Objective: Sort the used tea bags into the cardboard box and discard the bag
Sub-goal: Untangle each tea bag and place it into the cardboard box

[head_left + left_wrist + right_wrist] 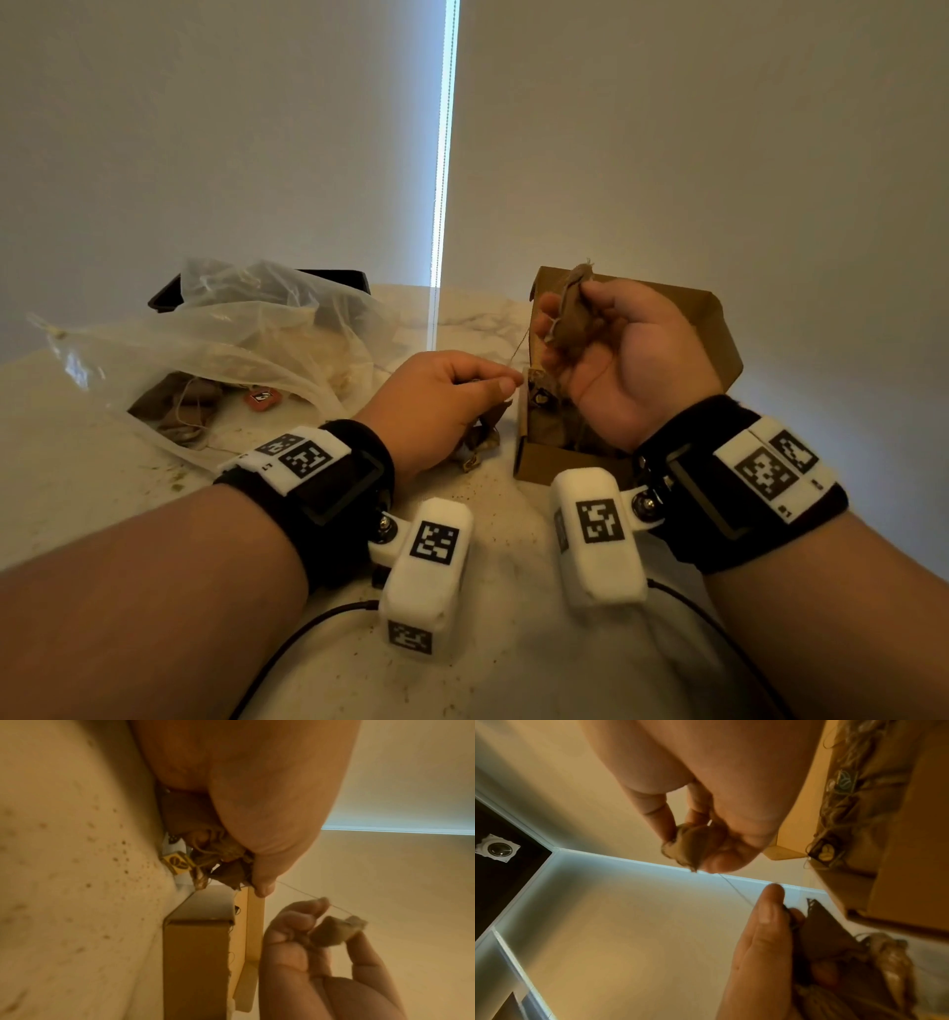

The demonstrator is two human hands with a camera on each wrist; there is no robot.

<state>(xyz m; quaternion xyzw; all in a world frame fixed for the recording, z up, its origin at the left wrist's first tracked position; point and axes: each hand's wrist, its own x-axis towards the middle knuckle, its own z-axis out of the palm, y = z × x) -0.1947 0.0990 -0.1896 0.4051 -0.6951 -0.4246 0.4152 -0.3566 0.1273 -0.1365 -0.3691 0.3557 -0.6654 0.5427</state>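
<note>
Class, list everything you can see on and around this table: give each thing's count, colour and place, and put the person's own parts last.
Cardboard box: one, brown, open, right side of table, tea bags inside.
Held tea bag: one, brown, raised above the box.
String: one, thin, pale, running between both hands.
Tea bag clump: count unclear, brown, under the left hand.
Plastic bag: one, clear, left side, tea bags and an orange tag inside.
Black tray: one, behind the plastic bag.
Table: one, pale, speckled with crumbs.
Left hand: grip pinching the string.
Right hand: holding the tea bag.
</note>
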